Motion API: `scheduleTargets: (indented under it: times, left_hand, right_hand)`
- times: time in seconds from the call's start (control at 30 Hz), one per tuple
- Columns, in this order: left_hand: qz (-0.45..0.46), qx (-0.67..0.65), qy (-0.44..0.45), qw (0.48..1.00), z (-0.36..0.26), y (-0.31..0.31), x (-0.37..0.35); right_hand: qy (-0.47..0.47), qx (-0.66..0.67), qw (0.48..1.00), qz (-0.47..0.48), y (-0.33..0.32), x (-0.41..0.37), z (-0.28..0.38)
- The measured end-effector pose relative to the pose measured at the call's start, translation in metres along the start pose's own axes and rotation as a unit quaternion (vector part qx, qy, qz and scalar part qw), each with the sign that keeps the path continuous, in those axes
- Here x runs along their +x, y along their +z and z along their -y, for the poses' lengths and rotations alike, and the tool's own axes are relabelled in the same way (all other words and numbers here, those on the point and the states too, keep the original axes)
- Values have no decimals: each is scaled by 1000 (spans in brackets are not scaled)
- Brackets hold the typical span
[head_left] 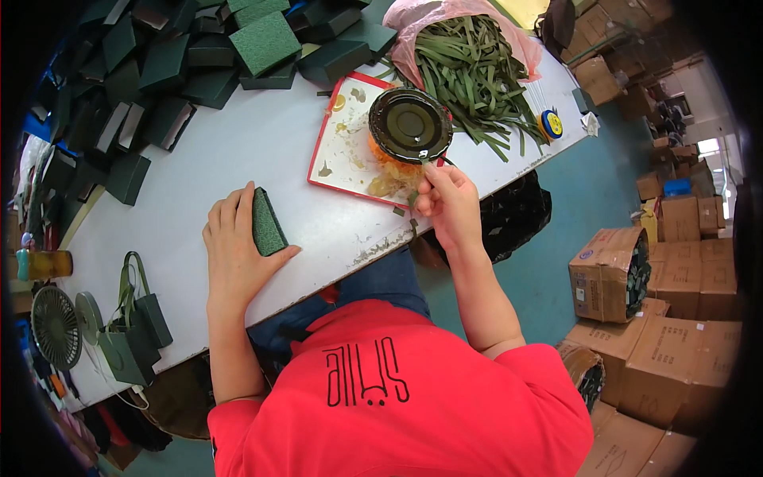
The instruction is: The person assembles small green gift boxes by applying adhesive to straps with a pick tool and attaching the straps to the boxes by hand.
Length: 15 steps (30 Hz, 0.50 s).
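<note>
On the white table [334, 230], a small dark green box [269, 222] lies between the thumb and fingers of my left hand [238, 238], which grips its sides. My right hand [450, 195] is pinched at the near edge of a round pot of dark liquid [410, 125]. Between its thumb and index finger is the end of a small green strip [427, 166], partly hidden by the fingers. Beneath the pot is a red-rimmed white tray [327, 151], stained with yellowish dried residue. A pink plastic bag [405, 32] full of green ribbon strips [469, 71] stands behind the pot.
Many dark green boxes [163, 63] are piled at the back left. A fan [56, 327] and green handled bags [131, 350] stand at the left edge. A yellow-and-blue round container [550, 124] sits near the right corner. Cardboard boxes [675, 366] are stacked on the floor.
</note>
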<state>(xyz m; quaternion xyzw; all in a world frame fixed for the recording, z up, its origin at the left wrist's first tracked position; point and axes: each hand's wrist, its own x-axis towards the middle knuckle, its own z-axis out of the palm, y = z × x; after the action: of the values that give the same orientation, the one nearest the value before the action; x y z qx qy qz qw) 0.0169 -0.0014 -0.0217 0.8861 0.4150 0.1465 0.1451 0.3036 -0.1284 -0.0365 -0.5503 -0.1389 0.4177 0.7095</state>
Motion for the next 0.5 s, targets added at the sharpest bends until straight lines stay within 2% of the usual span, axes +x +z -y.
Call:
scheduleTargets:
  times: [0.07,0.17,0.23,0.33,0.43,0.5]
  left_hand:
    - [8,-17,7,1000,2,-3,-1]
    - [29,-63,38,997,10,-9,-1]
    - [48,-113,56,991,11,-14,1]
    - [50,-221,144,963,2,-21,5]
    - [67,-264,185,944,-6,-23,6]
    - [74,-274,204,937,-9,-23,7]
  right_hand:
    - [-3,25,1000,4,4,-13,2]
    - [-24,-22,999,36,11,-32,7]
    - [12,-58,994,91,18,-45,11]
    - [80,-88,970,210,29,-61,7]
    - [183,-123,936,275,48,-73,4]
    - [215,-127,923,294,58,-75,-2]
